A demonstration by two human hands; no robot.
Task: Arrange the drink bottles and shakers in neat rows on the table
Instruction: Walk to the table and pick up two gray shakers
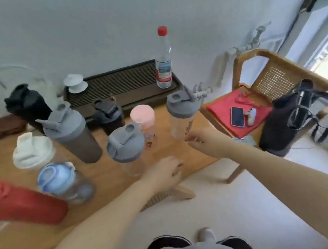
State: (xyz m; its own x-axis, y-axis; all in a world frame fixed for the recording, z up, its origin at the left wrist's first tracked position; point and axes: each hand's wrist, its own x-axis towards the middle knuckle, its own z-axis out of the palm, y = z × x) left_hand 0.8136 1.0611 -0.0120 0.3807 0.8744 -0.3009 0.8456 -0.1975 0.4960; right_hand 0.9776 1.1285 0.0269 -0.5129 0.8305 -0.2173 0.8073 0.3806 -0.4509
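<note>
Several shakers and bottles stand on the wooden table point(108, 183). A clear shaker with a grey lid point(181, 112) stands at the right edge, and my right hand point(200, 142) hovers just below it, fingers loosely curled, holding nothing. My left hand point(165, 172) is near the table's front edge beside another clear grey-lidded shaker point(125, 144), fingers bent and empty. A pink-lidded bottle point(143, 117), a dark shaker with a grey lid point(70, 129), a black bottle point(26, 104), a white-lidded shaker point(33, 149), a blue-lidded bottle point(62, 180) and a red bottle point(21, 201) stand around.
A dark tea tray point(129, 83) at the back holds a red-capped water bottle point(163, 60) and a white cup point(75, 83). A small black bottle point(108, 114) stands before it. To the right, a wooden chair point(255, 67) carries a red cloth, a phone point(237, 116) and a black bag point(286, 117).
</note>
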